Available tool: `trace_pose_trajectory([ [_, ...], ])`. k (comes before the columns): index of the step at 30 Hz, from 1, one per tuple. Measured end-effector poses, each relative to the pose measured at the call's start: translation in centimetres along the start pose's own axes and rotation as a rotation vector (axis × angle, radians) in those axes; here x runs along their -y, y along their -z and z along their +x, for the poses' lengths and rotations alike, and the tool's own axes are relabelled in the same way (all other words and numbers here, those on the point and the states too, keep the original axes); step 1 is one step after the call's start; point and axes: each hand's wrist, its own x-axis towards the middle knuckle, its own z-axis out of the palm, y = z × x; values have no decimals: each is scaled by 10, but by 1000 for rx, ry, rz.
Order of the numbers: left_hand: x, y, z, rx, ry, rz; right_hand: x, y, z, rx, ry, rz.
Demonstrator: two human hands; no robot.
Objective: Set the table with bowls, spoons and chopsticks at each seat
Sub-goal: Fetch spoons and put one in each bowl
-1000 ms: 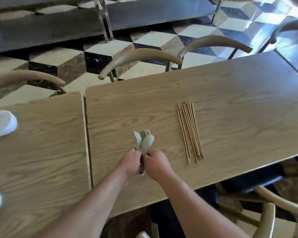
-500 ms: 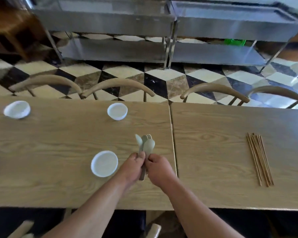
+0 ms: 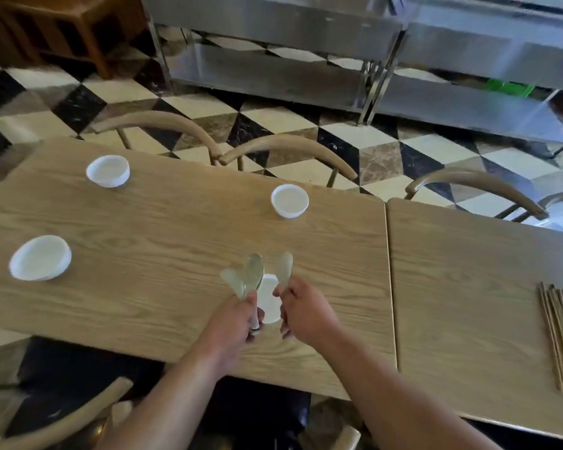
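Several white bowls stand on the left wooden table [image 3: 163, 241]: one at the far left [image 3: 108, 170], one at the far middle [image 3: 289, 200], one at the near left [image 3: 40, 257], and one near bowl [image 3: 268, 298] partly hidden between my hands. My left hand [image 3: 233, 323] grips a bunch of pale green spoons [image 3: 246, 277] by their handles. My right hand [image 3: 306, 311] pinches a single pale green spoon [image 3: 284, 266], held apart from the bunch above the near bowl. A bundle of wooden chopsticks [image 3: 561, 339] lies on the right table [image 3: 468, 287].
Wooden chairs stand along the far side: [image 3: 158, 123], [image 3: 290, 146], [image 3: 475, 183]. Another chair back [image 3: 65, 420] is at the near left. Steel shelving [image 3: 306, 53] stands beyond on a chequered floor. A narrow gap separates the two tables.
The view swung left from the chopsticks table to the table with bowls. My right hand has drawn one spoon out of the bunch, which stays in my left hand, above the near bowl.
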Motion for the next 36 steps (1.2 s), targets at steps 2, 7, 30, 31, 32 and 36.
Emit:
trace_pose_trajectory([
  [2, 5, 3, 5, -9, 22, -29, -8, 5, 9, -40, 36, -155],
  [7, 9, 6, 20, -76, 70, -68, -29, 15, 42, 46, -9, -397],
  [30, 28, 31, 28, -79, 80, 34, -50, -25, 80, 21, 275, -1037],
  [31, 28, 30, 25, -77, 79, 28, -51, -25, 80, 16, 277, -1034],
  [32, 28, 30, 22, -78, 77, 24, -52, -25, 79, 2, 283, -1044],
  [36, 17, 34, 8, -97, 54, 35, -40, -24, 63, -208, 395, -1002],
])
